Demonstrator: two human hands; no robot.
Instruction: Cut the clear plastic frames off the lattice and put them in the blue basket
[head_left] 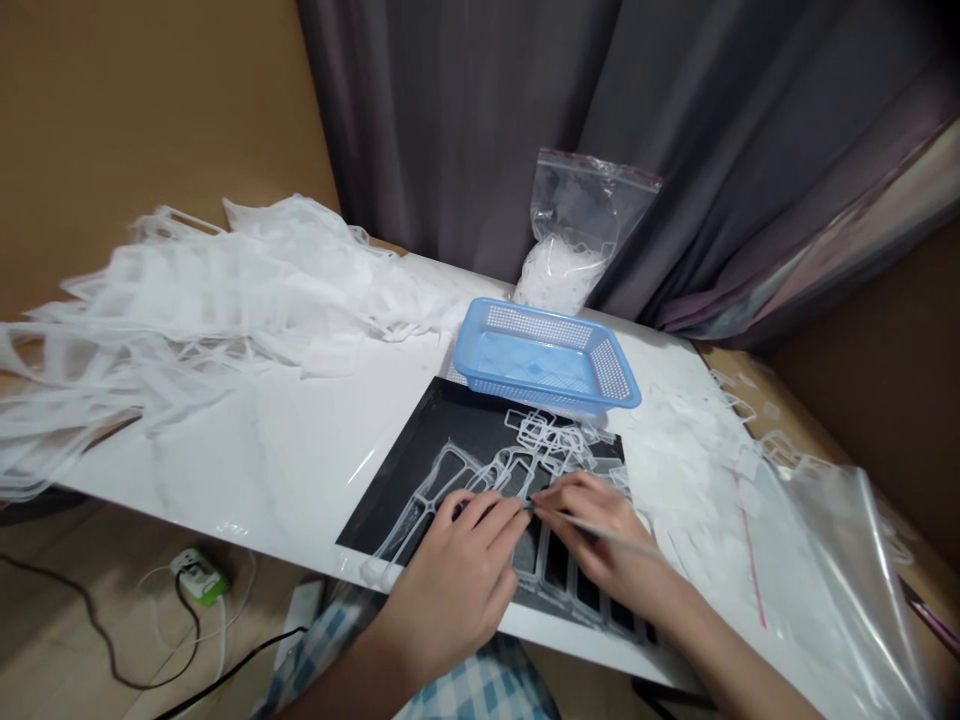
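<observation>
Two hands | left hand (459,570) flat, grip open, on clear frame strip (442,490) | right hand (600,545) grip pinching thin tool (600,530)

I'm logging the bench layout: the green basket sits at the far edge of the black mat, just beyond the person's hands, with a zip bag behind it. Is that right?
Not quite: the basket is blue, not green. The head view shows it at the far edge of the black mat, beyond the left hand and right hand, with the zip bag behind it.
</observation>
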